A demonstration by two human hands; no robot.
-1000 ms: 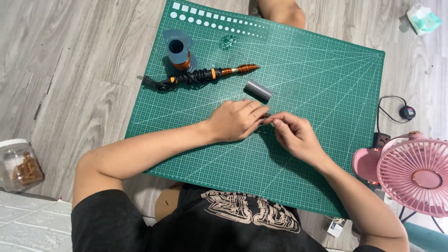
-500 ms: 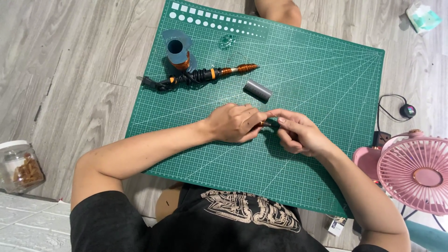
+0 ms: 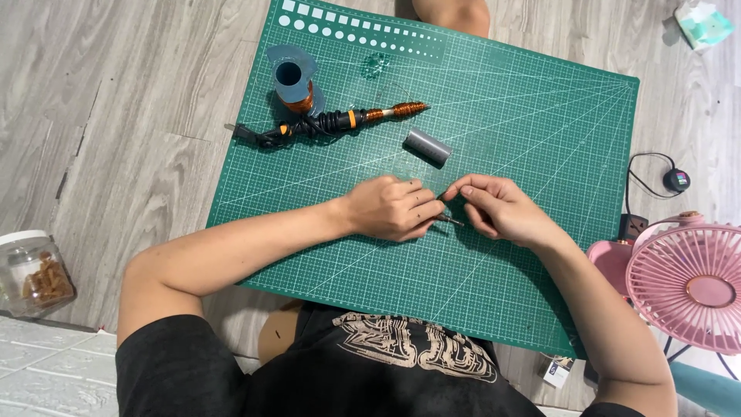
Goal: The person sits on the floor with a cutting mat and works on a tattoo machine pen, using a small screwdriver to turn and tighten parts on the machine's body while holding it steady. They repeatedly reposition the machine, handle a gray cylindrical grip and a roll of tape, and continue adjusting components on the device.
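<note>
1. Here the two hands met near the middle of the green cutting mat [image 3: 532,255], which lay on the grey wood-pattern floor [image 3: 116,116].
2. The left hand [image 3: 390,207] was curled nearly closed, its fingertips pinching one end of a small dark thin piece [image 3: 449,221]; I could not tell what kind of piece it was.
3. The right hand [image 3: 498,207] was half closed, with thumb and forefinger brought together just beside the other end of that piece, touching it or very near it; the exact contact was too small to make out.
4. As for progress, my judgement was that the work on the small piece was under way and not finished, since both hands were on it and nothing completed lay set aside.
5. Toward the mat's far edge lay a tool with a black and orange handle and copper wire wound around its tip [image 3: 340,122], and touching its handle end stood a spool of copper wire [image 3: 293,81].
6. A short grey cylinder [image 3: 428,147] lay between that tool and the hands, apart from both.
7. Off the mat, a pink fan [image 3: 687,286] stood by the near right corner, a clear jar [image 3: 31,270] sat well to the left, and a black cable with a small puck [image 3: 671,179] lay past the right edge.
8. Nothing lay between the hands and the piece; the cylinder was the nearest loose thing.
</note>
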